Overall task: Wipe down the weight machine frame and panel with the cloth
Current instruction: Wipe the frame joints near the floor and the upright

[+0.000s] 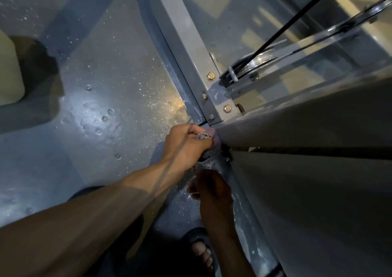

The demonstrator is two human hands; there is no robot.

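I am looking down at a grey-blue painted floor point(101, 81), glossy, dimpled in places and speckled with pale dust or droplets (I cannot tell which). The weight machine frame point(186, 49) stands on it, its grey base rail bolted at the corner bracket, with whitish residue on the floor along its foot. My sandalled foot point(201, 249) stands on the floor just beside the frame. A pale block point(9, 71) sits at the far left edge.
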